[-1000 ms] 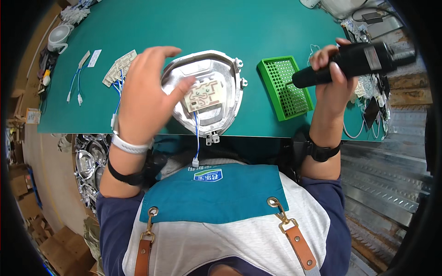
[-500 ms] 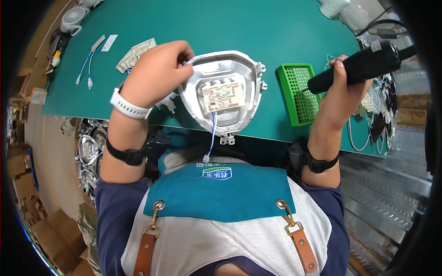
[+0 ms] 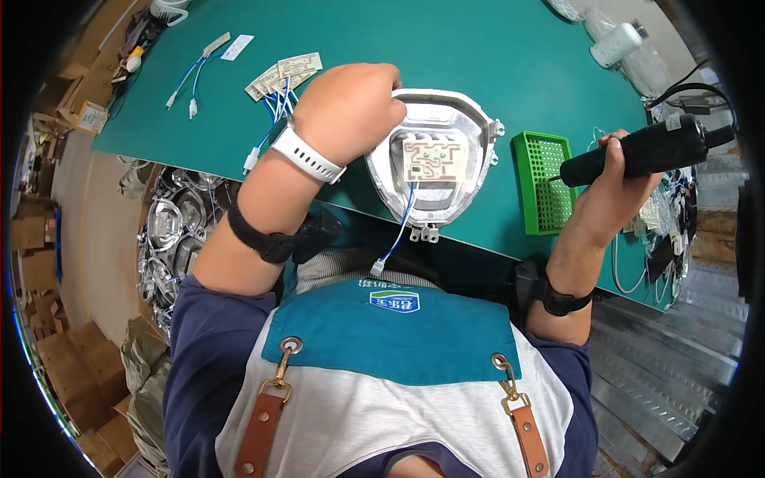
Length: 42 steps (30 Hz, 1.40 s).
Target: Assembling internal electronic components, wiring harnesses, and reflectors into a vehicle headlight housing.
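A silver cast-metal housing (image 3: 472,171), roughly a rounded triangle, rests at the table's near edge. Inside it lies a cream circuit board (image 3: 446,162), its blue-and-white cable hanging toward me with a white connector (image 3: 378,268). My left hand (image 3: 355,107) is closed at the housing's upper left rim; its fingertips are partly hidden. My right hand (image 3: 610,199) grips a black electric screwdriver (image 3: 629,154), held nearly level. The screwdriver's bit points left, over a green perforated tray (image 3: 527,191), apart from the housing.
Several cream boards with cables (image 3: 296,67) lie beyond my left forearm; another cabled board (image 3: 215,43) sits farther left. A white bottle (image 3: 618,45) stands back right. Metal housings (image 3: 166,227) are piled below the table's left side. Cables and small parts crowd the right edge.
The whole view has shifted, moving table items rightward in the picture. My left hand has come farther over the housing's rim. The screwdriver stays in my right hand above the tray.
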### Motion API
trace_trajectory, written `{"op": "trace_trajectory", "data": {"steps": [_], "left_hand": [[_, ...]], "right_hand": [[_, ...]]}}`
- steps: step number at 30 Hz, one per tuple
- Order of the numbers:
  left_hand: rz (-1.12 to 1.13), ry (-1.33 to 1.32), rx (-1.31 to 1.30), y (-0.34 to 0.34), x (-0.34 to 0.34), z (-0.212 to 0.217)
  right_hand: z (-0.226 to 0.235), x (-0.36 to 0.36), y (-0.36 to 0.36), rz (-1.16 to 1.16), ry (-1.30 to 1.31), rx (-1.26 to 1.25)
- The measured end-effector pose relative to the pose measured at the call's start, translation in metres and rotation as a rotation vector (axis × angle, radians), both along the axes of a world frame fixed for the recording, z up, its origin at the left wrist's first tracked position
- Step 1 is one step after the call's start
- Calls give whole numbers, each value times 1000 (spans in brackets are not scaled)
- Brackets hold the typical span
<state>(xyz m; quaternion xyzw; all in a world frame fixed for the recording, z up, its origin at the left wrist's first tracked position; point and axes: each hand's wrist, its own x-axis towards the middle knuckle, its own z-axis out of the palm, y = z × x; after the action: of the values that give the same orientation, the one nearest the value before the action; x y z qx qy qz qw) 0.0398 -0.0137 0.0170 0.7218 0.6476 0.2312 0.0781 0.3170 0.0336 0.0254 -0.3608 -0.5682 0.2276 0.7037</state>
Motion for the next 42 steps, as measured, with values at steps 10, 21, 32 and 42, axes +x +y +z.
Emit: {"op": "trace_trajectory", "data": {"steps": [10,21,32,42], "left_hand": [[4,-82,-126,2,-1,7],[-167,-664,4,-23,-10,19],[-56,-1305,187,-64,-38,1],[693,-1757,166,-298,-261,-70]], "right_hand": [[-5,4,6,1,33,24],[-7,22,8,-61,49,-5],[-4,3,4,-74,-8,-21],[-10,21,14,-76,-5,77]]}}
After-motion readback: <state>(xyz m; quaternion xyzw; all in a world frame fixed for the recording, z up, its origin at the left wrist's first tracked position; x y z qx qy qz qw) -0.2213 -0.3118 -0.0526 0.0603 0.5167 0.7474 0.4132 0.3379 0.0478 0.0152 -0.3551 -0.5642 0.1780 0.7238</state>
